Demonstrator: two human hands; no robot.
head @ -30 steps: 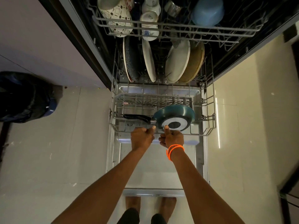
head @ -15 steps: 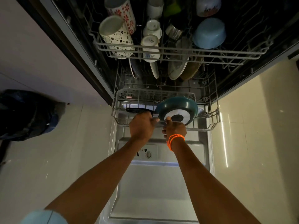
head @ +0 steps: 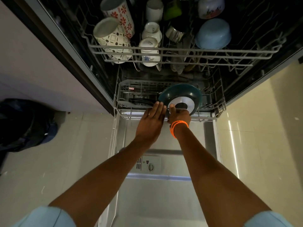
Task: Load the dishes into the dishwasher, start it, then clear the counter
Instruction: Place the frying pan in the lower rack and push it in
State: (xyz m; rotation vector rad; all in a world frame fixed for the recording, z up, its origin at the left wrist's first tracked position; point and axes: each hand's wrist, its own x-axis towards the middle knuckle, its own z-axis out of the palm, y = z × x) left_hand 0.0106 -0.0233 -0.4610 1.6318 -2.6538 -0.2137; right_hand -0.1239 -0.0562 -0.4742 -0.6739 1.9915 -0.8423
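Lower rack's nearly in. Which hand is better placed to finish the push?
Left, probably. The left hand lies flat with its fingers on the lower rack front rail, near the middle. The right hand is busy at the teal pan.

Small dark print on bottoms of two white cups in upper rack, far above hands: too blurry to read. Red tag on lower rack, up-left of hands: unreadable.

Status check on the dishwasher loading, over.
Both hands at lower rack front edge: left hand flat and open, right hand against frying pan. Pan on edge in rack. Upper rack full. Nothing blocking.
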